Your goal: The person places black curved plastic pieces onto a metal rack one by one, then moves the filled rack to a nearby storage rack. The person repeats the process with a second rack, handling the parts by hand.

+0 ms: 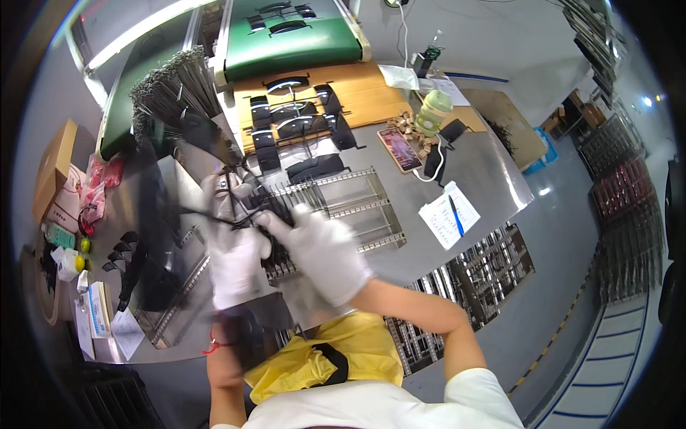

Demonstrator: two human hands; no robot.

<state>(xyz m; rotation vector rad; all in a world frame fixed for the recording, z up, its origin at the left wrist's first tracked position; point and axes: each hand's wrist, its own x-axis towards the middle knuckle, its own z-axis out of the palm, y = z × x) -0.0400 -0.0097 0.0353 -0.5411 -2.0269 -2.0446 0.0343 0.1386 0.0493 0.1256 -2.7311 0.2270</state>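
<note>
Angling forward-left, the right hand point(323, 252) is held near the left hand point(237, 264); above the surface point(489, 171) between them, a black wire part point(239, 223) is seen, one rod leftward, long axis blurred; neither grip's closure can be told.

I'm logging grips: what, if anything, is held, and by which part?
The left hand appears to hold a dark, thin-armed frame near its middle; motion blur hides whether the right hand, close beside it, grips too.

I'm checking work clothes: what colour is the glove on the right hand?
The right hand wears a white glove, seen best, though blurred, in the head view.
</note>
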